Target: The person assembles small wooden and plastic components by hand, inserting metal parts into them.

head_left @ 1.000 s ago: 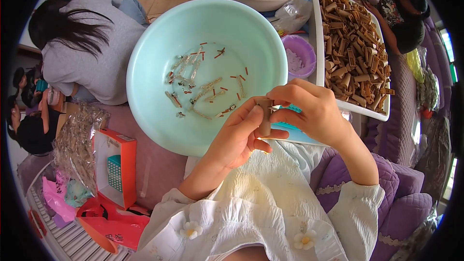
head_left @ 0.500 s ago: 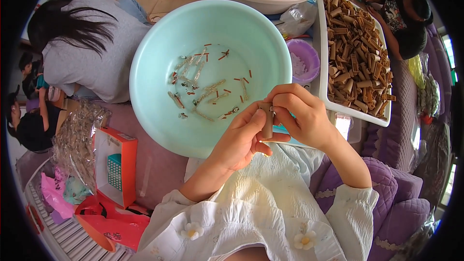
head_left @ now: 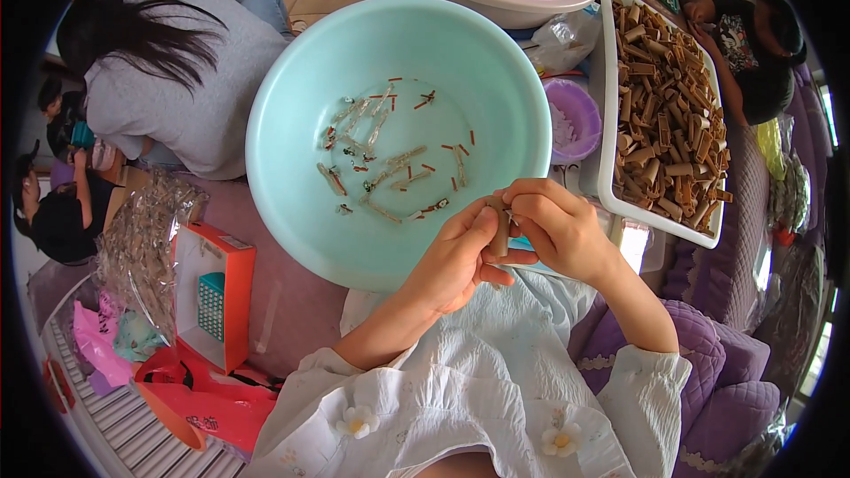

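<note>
A crowded work floor surrounds both hands. The left hand (head_left: 456, 257) and right hand (head_left: 558, 226) pinch one brown tube (head_left: 500, 228) together. Few finished pieces lie in the turquoise basin (head_left: 292, 106) ahead; the white tray (head_left: 606, 168) rightward remains heaped.

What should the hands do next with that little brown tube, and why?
Probably ease the small part in the right hand further into the brown tube that the left hand pinches upright. Both hands meet at its top end, just over the rim of the teal basin, where other small pieces already lie.
</note>
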Demonstrator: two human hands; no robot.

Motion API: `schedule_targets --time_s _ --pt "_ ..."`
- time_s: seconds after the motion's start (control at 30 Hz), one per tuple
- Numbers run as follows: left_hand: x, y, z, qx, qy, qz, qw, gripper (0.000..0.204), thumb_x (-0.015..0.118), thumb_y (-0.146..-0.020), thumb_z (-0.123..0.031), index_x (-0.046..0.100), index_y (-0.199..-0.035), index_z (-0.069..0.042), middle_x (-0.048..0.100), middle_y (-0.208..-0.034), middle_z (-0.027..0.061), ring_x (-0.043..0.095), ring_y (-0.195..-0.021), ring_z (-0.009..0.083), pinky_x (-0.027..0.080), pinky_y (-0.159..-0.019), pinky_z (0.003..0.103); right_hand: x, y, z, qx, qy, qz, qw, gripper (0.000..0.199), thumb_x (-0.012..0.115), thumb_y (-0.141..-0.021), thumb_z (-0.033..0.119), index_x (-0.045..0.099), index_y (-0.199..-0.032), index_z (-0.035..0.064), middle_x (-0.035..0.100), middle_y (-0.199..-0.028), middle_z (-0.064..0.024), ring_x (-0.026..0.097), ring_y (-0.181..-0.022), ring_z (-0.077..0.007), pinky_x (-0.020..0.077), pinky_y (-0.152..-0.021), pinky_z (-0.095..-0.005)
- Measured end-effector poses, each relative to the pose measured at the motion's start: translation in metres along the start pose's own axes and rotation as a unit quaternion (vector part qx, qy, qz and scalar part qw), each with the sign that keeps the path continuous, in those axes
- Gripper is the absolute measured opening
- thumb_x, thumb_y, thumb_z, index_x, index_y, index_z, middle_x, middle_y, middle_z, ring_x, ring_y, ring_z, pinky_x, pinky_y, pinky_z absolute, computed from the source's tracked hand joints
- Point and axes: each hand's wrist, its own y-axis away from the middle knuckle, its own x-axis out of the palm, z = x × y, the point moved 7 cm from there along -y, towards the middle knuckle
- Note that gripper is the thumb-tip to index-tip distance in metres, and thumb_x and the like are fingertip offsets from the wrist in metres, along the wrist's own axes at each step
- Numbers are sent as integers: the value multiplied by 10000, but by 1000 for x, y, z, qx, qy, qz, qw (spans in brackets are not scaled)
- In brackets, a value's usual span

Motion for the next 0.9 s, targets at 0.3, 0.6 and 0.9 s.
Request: schedule_targets --time_s 0.3,0.6,0.9 --pt "-7 -2 -7 -14 -133 -29 991 353 290 -931 -294 397 -1155 -43 523 -863 5 619 -797 168 499 -519 231 -3 -10 -3 2 15 58 998 194 589 -656 -34 512 -823 27 556 -866 -81 583 -673 -254 489 -570 -314" --pt "-2 -9 -63 43 -128 -1 991 339 432 -894 -287 377 -1143 -64 540 -1012 47 566 -925 154 508 -537 242 -11 -76 -19 57 -134 290 946 181 610 -735 75 559 -907 58 562 -809 -48 554 -654 -122 435 -567 -258" --pt "-97 -103 -160 177 -453 -215 847 247 472 -861 -177 498 -1079 -65 560 -923 58 547 -778 133 446 -611 279 -150 -144 -165 167 83 -145 972 292 566 -798 182 545 -1058 52 601 -902 -52 564 -757 -104 460 -633 -229"
